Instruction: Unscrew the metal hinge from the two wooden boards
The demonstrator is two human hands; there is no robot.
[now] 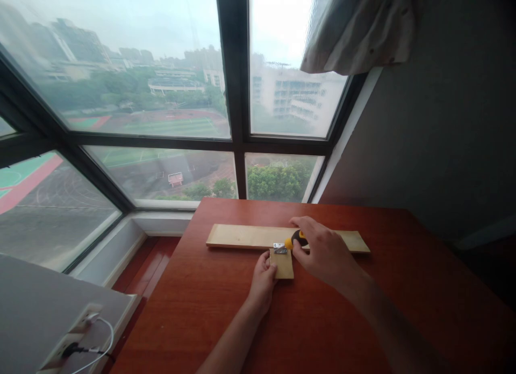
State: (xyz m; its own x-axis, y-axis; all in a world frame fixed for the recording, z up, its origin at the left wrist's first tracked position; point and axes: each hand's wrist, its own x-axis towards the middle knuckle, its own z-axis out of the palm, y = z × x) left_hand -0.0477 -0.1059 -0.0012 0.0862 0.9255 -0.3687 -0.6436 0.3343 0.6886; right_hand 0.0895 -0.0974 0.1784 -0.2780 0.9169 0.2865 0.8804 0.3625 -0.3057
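Note:
A short wooden board (284,267) lies against the near edge of a long pale wooden plank (242,236). A silver metal hinge (279,248) sits where the two pieces meet. My left hand (264,277) is closed on the left side of the short board, thumb on top. In my right hand (322,249) is a yellow-and-black screwdriver (298,238), gripped by its stubby handle and tilted, with its shaft pointing left at the hinge. Whether the tip sits in a screw is too small to tell.
The boards rest on a reddish-brown wooden table (201,320). Windows with dark frames (239,94) stand behind it, a curtain (363,30) hangs at upper right, and a wall socket with plugged cables (74,348) is at lower left.

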